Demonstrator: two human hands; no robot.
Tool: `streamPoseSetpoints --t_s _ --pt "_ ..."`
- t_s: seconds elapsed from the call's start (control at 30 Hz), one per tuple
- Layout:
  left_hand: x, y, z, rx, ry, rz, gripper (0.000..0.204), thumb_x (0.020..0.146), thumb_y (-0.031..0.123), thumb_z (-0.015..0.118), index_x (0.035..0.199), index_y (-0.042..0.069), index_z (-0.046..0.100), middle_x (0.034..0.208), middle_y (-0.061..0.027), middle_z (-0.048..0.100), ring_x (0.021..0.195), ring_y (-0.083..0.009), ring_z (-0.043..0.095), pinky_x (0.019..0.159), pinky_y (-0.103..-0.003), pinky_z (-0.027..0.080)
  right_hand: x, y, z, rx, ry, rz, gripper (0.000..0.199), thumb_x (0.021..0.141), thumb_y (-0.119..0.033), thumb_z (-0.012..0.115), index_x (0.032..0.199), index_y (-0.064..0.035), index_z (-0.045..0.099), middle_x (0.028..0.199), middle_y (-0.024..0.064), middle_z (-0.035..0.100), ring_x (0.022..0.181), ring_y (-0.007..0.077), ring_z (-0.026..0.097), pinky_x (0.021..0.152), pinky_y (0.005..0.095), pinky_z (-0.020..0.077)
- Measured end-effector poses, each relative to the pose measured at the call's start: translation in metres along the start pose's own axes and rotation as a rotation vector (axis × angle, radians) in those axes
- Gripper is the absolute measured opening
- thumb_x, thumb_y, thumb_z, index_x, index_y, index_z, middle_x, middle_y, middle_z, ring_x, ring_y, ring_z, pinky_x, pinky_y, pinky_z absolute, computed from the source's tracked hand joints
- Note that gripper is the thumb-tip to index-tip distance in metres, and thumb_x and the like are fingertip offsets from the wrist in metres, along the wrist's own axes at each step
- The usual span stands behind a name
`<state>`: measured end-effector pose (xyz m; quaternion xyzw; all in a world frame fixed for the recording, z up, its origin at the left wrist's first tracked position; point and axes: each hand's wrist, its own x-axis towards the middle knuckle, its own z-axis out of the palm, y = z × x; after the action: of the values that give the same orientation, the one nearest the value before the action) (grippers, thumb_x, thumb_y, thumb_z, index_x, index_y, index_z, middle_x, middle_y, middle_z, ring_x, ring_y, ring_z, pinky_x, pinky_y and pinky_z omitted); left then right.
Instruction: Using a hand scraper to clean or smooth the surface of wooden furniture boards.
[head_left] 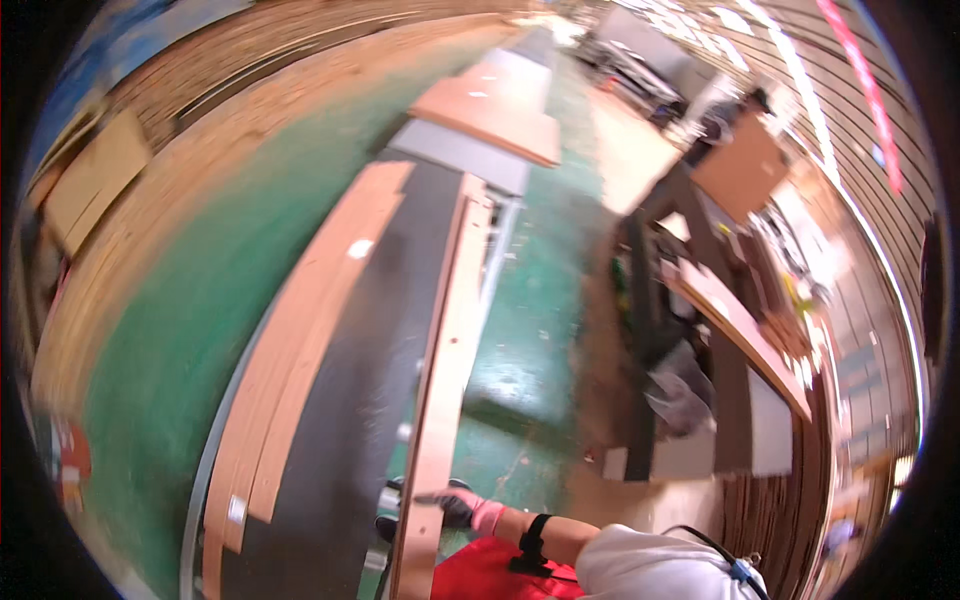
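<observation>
A long, narrow wooden board [447,350] runs lengthwise along the right side of a roller conveyor, with small dark spots along its face. My right hand [458,506], in a dark glove with a pink cuff, closes on the board's right edge near its close end. One finger lies across the top; the underside of the grip is hidden. To the left is a long dark panel [345,370], with light wooden strips [290,390] lying along its far-left side. A small white label [237,508] sits on one strip. My left hand does not show.
Farther along the conveyor lie wide wood-coloured panels [490,112] and a grey panel [460,150]. At right, a dark bench [733,420] bears boards and a clear plastic bag [682,390]. A person [722,122] stands beyond it. Stacked timber [250,75] lines the left.
</observation>
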<state>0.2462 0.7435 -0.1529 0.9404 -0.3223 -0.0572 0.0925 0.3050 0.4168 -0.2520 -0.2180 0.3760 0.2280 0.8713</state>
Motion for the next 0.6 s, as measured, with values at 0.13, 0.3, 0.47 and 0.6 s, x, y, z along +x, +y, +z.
streamPoseSetpoints --t_s 0.13,0.3,0.47,0.6 --pt "0.067 0.005 -0.053 -0.130 -0.032 0.172 0.050 0.058 0.036 0.079 0.086 0.003 0.054 0.084 -0.0163 0.055 0.079 -0.0334 0.053 0.069 -0.044 0.044 -0.094 0.000 0.005 -0.808 -0.412 -0.546 0.061 0.076 -0.018 0.072 0.126 0.0022 0.044 0.131 0.0130 0.045 0.124 0.0246 0.042 0.104 0.0361 0.0315" --pt "0.134 0.057 -0.123 -0.213 -0.128 0.391 0.045 0.060 0.034 0.076 0.087 0.003 0.055 0.085 -0.0169 0.056 0.081 -0.0341 0.054 0.071 -0.044 0.044 -0.214 -0.017 0.054 -0.794 -0.394 -0.976 0.036 0.085 -0.022 0.061 0.114 -0.0008 0.055 0.111 0.0124 0.060 0.113 0.0249 0.052 0.096 0.0372 0.0396" --pt "0.171 0.127 -0.164 -0.225 -0.254 0.568 0.041 0.063 0.031 0.073 0.087 0.003 0.056 0.086 -0.0175 0.057 0.082 -0.0347 0.055 0.073 -0.044 0.044 -0.324 -0.018 0.033 -0.835 0.096 -1.083 0.028 0.089 -0.022 0.058 0.103 0.0013 0.059 0.104 0.0074 0.064 0.094 0.0227 0.059 0.085 0.0349 0.0443" --pt "0.184 0.189 -0.175 -0.200 -0.338 0.637 0.038 0.064 0.029 0.071 0.087 0.003 0.057 0.086 -0.0181 0.058 0.084 -0.0353 0.055 0.074 -0.044 0.045 -0.400 0.010 -0.027 -0.320 0.328 -0.818 0.033 0.087 -0.023 0.061 0.110 -0.0001 0.058 0.109 0.0045 0.062 0.099 0.0173 0.058 0.090 0.0343 0.0433"
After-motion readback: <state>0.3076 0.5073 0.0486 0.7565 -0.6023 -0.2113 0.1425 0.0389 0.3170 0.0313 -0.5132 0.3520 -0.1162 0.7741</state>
